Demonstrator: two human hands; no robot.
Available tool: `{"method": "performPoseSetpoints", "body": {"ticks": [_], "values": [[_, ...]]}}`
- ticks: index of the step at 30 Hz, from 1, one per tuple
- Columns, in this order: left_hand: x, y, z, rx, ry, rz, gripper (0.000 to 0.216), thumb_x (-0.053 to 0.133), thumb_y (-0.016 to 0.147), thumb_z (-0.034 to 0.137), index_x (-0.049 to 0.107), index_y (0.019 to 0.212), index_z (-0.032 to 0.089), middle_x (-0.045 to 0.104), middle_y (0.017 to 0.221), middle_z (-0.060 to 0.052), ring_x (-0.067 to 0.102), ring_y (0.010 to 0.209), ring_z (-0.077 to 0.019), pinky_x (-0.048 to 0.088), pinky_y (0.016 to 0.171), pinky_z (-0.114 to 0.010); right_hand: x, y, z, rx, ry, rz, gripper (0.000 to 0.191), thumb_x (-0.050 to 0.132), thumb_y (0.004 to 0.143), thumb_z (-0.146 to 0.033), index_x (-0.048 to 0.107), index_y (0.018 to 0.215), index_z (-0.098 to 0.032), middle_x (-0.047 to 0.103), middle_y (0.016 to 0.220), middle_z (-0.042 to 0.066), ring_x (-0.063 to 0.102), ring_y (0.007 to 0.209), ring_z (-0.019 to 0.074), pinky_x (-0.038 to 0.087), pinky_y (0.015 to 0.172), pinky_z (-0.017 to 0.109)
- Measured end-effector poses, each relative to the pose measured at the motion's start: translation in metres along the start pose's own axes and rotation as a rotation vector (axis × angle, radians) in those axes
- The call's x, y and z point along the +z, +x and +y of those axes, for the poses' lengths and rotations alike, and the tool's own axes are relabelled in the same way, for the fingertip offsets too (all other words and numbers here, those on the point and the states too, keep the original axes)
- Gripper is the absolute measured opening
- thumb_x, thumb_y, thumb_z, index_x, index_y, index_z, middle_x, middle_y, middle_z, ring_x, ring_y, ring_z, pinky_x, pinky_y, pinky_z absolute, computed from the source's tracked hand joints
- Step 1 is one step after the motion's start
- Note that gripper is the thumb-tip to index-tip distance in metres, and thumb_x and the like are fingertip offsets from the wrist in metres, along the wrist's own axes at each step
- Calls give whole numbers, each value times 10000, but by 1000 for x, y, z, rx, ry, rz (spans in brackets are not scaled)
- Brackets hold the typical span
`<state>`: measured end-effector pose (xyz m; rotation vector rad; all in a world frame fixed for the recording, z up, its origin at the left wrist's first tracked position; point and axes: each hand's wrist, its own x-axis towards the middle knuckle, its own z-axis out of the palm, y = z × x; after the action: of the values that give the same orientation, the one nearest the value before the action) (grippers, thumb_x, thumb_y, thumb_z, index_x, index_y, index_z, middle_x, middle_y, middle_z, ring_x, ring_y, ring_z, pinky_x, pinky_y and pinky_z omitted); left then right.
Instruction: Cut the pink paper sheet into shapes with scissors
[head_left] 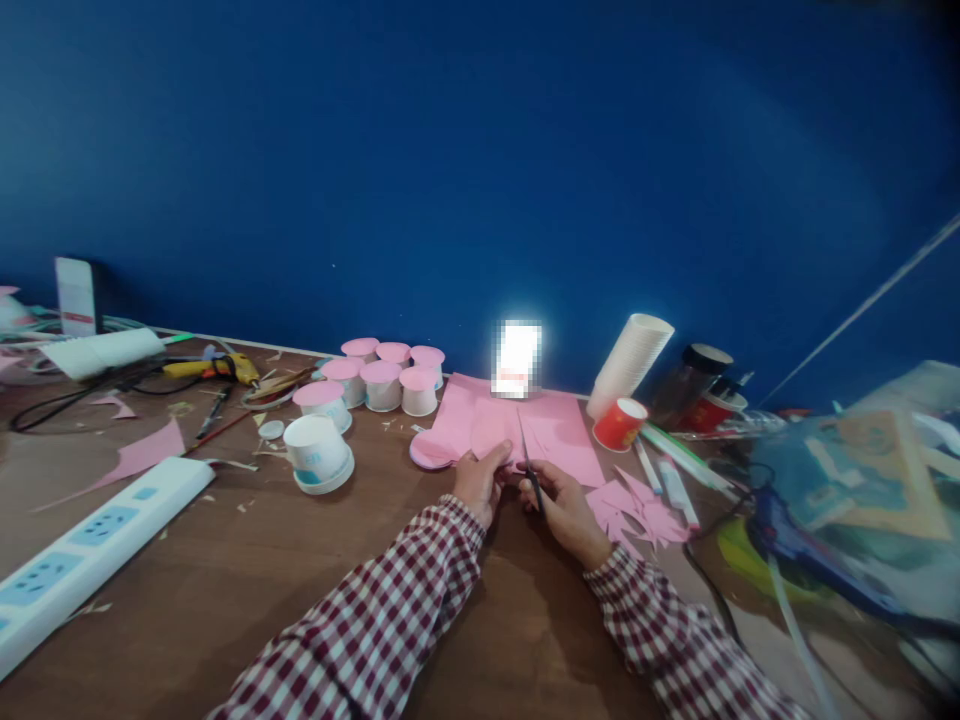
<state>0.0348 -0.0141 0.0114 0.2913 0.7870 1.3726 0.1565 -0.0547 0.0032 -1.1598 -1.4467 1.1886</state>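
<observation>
My left hand [478, 482] pinches a pink paper piece [490, 430], its fingers closed near the lower edge. In my right hand [564, 508] is a pair of scissors [529, 470] with dark handles, the blades pointing away from me beside that paper. Beneath and beyond both hands lie larger pink paper sheets [576, 428]. A small pile of rounded pink paper pieces [429, 452] rests left of my left hand. Pink paper scraps [628, 512] are scattered right of my right hand.
Several paper cups [382, 388] with pink tops stand at centre-left, near a white cup [313, 452]. A leaning cup stack [628, 368] and a red cup [621, 426] are at right. A power strip [124, 525], yellow glue gun [225, 368] and blue glue gun [799, 555] lie around.
</observation>
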Motion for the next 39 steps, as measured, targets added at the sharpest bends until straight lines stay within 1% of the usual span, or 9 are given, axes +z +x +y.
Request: {"method": "performPoseSetpoints", "body": {"ticks": [2, 9, 17, 23, 29, 34, 39], "values": [[0, 0, 0, -2, 4, -12, 241, 772, 582, 120, 571, 713, 100, 601, 611, -7, 572, 518, -85, 462, 441, -164, 0, 0, 0, -2, 4, 5, 387, 597, 805, -399, 555, 1087, -137, 546, 667, -8, 493, 576, 115, 433, 524, 233], [1, -1, 1, -12, 17, 10, 225, 760, 594, 102, 568, 711, 98, 596, 601, -7, 566, 502, -80, 450, 424, -157, 1, 0, -2, -5, 14, 4, 379, 600, 797, -402, 559, 1077, -149, 541, 660, -12, 489, 575, 117, 425, 524, 233], [1, -1, 1, -4, 11, -10, 225, 760, 595, 108, 567, 708, 93, 584, 596, -3, 561, 504, -79, 445, 417, -154, -1, 0, 0, -6, -1, 2, 380, 598, 804, -403, 560, 1078, -143, 535, 648, -14, 487, 564, 114, 412, 511, 228], [1, -2, 2, -3, -4, -11, 233, 761, 584, 102, 560, 701, 101, 576, 583, 13, 551, 486, -69, 438, 408, -144, 0, 0, 0, -16, 3, 2, 368, 600, 802, -390, 564, 1069, -138, 503, 612, -29, 464, 547, 109, 392, 502, 224], [2, -2, 2, -8, -4, 20, 224, 742, 602, 85, 543, 702, 111, 573, 569, 20, 543, 467, -61, 440, 410, -143, 1, 0, -1, -6, -12, 10, 364, 592, 808, -386, 566, 1070, -134, 500, 607, -29, 463, 540, 108, 389, 498, 225], [3, -4, 4, -13, -7, 15, 208, 728, 614, 71, 540, 694, 109, 563, 554, 23, 533, 451, -58, 432, 398, -139, 1, 0, -3, -1, -18, 18, 371, 592, 805, -384, 567, 1075, -130, 505, 600, -31, 466, 535, 108, 391, 494, 224], [3, -4, 4, -10, -8, 14, 239, 749, 596, 84, 528, 679, 119, 566, 555, 23, 537, 455, -62, 436, 401, -142, 1, 0, -2, 0, -22, 15, 375, 589, 809, -383, 566, 1080, -125, 506, 596, -31, 467, 532, 106, 388, 497, 225]]}}
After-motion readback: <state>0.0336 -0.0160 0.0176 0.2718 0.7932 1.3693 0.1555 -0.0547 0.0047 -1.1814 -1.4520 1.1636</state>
